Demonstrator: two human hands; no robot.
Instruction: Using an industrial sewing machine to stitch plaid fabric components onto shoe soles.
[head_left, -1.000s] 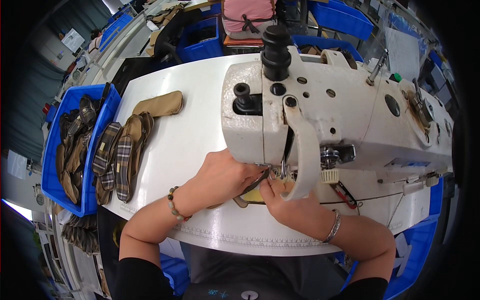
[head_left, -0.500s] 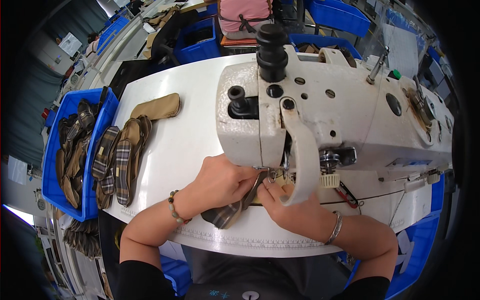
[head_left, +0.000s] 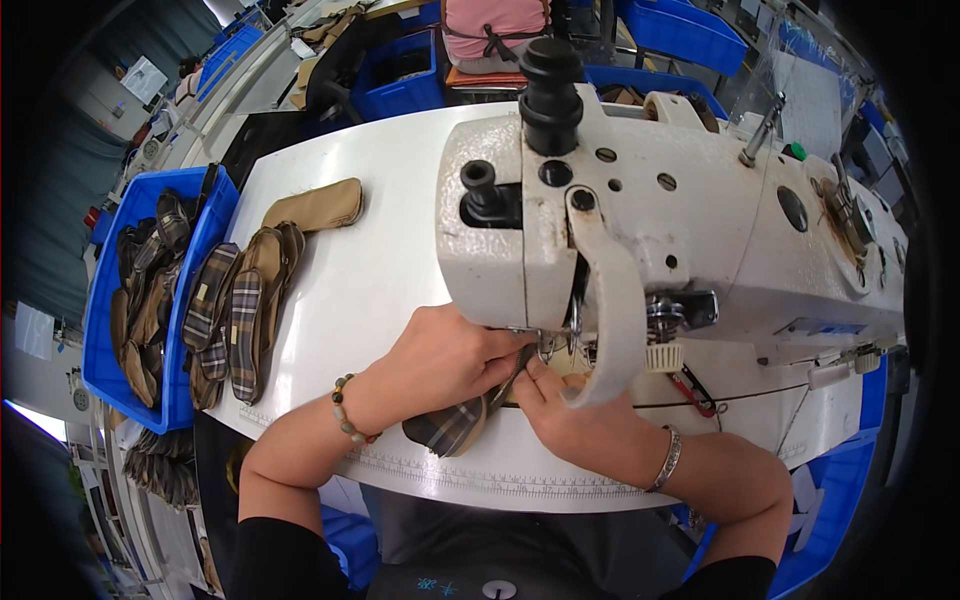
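Observation:
A brown-and-grey plaid fabric piece lies under the head of a white sewing machine, its narrow dark edge running up toward the needle area. My left hand pinches that edge from the left, index finger stretched close to the presser foot. From the right, my right hand grips the same edge with thumb and fingers, partly behind the machine's curved white lever. The fingertips of both hands nearly meet. The exact spot under the needle is hidden by fingers.
Several plaid and tan fabric pieces lie on the white table at left, beside a blue bin of similar pieces. Red-handled snips rest right of the needle. Another blue bin stands at lower right.
The fabric's edge has turned slightly under my fingers, and its toothed strip shows less. Both hands keep their hold nearly in place. The whole view has shifted a little.

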